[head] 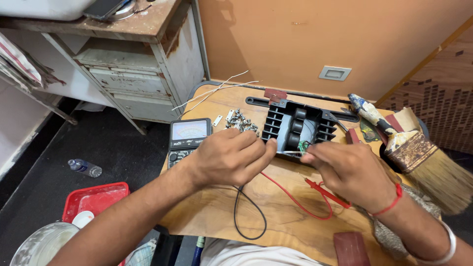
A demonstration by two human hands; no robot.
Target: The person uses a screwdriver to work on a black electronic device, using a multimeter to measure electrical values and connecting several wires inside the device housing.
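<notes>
Black ribbed plastic housing [295,127] lying open-side up on the wooden table, at about one o'clock from the table's middle.

Dark cylindrical parts sit in a row in its central bay, slotted ribs on either side, a long black arm running out behind it. A small green component [304,146] shows at its near edge, at six o'clock, thin wires there.

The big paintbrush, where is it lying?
The paintbrush lies at the table's right edge, just beyond the right hand, bristles pointing right.
</notes>
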